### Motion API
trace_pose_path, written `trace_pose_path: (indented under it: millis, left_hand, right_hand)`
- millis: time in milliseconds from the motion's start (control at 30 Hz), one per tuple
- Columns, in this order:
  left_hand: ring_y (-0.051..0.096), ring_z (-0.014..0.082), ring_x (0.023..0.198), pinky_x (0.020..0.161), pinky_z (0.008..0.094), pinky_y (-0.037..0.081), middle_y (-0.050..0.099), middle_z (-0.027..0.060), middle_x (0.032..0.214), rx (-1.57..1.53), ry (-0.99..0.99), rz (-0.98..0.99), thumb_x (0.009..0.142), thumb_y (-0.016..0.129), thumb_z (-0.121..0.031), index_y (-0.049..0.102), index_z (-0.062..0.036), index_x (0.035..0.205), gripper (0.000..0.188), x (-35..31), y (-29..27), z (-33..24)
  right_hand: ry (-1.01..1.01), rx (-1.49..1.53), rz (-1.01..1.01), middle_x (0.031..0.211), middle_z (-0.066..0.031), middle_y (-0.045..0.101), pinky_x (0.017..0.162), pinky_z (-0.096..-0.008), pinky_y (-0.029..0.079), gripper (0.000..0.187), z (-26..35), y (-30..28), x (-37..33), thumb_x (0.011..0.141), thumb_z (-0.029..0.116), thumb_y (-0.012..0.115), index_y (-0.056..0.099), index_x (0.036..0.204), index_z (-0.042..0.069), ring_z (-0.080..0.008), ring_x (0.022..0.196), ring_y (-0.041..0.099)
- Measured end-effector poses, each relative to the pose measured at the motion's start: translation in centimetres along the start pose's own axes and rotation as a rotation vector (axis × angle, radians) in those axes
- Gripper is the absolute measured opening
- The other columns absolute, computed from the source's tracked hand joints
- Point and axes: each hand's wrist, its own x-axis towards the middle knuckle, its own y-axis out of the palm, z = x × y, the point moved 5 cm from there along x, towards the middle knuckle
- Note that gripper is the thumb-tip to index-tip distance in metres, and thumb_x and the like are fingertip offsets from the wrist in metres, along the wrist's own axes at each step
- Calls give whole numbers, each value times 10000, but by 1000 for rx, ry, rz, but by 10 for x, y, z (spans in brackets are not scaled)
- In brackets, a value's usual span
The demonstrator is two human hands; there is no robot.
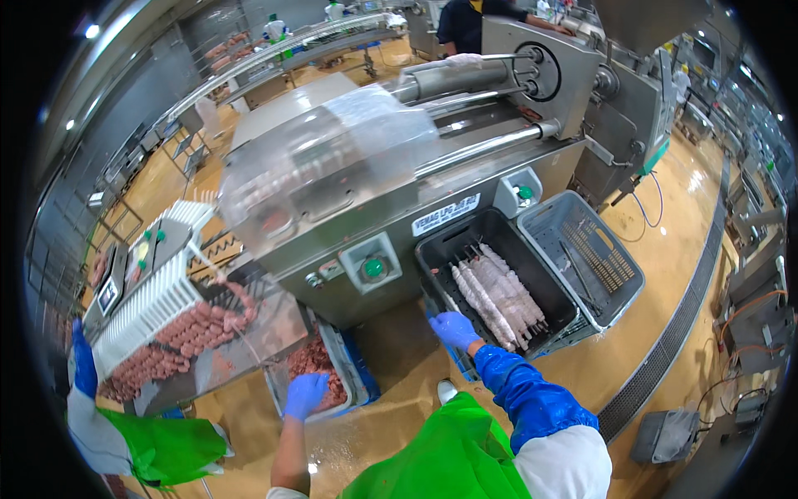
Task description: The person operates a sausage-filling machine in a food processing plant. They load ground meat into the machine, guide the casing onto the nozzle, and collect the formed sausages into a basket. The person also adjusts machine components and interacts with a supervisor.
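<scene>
My left hand (306, 395), in a purple glove, hovers over or touches the near side of a grey tub (339, 405) of ground meat (318, 366); its fingers do not show separately. My right hand (455, 330), gloved the same and with a blue sleeve cover on the arm, is by the near left corner of a black crate (544, 266). Its fingers stretch out to the left, with nothing visible in them. Several long, pale, ruffled casings (501, 291) on thin rods lie side by side in that crate.
A steel filling machine (366, 200) with a plastic-draped cover stands ahead. Linked sausages (208, 327) hang by a white-slatted conveyor (154, 303) at left, where a person in a green apron (166, 445) stands. A grey perforated crate (619, 266) adjoins the black one; a floor drain (665, 358) runs at right.
</scene>
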Motion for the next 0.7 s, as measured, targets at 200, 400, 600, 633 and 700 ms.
trace_pose_path:
  millis: [200, 400, 600, 633, 700]
  left_hand:
    - [635, 387, 787, 713, 464, 508, 663, 176, 821, -21, 320, -245, 963, 485, -283, 650, -82, 944, 261, 162, -139, -150]
    - [641, 357, 875, 737, 459, 525, 652, 154, 960, -30, 503, -204, 908, 557, -221, 614, -101, 1040, 187, 252, -94, -194]
    - [637, 359, 797, 704, 476, 506, 661, 149, 900, -19, 387, 101, 863, 638, -303, 609, -104, 989, 237, 333, -36, -185]
    - [641, 331, 745, 678, 447, 503, 664, 136, 841, -34, 349, 159, 843, 667, -302, 622, -100, 946, 231, 341, -35, -181]
    - [639, 285, 678, 650, 406, 501, 666, 119, 765, -98, 269, 316, 823, 695, -308, 633, -90, 891, 236, 358, -39, -184]
  right_hand:
    - [-70, -169, -388, 838, -212, 622, 764, -467, 496, 134, -62, -87, 104, 804, 117, 539, 659, 840, 71, -395, 811, 605]
    - [-44, 195, -672, 893, -180, 595, 778, -432, 489, 160, -92, -179, 200, 786, -12, 524, 609, 910, 42, -369, 854, 596]
    - [-267, 198, -807, 993, -143, 624, 832, -415, 500, 185, -50, -308, 270, 848, 71, 576, 638, 1021, 70, -355, 937, 615]
    - [-297, 286, -745, 1034, -147, 622, 843, -403, 498, 203, -37, -316, 284, 849, 66, 576, 642, 1042, 63, -336, 963, 613]
    - [-375, 460, -618, 1116, -153, 617, 865, -380, 495, 241, -11, -331, 316, 852, 56, 577, 650, 1082, 50, -299, 1015, 610]
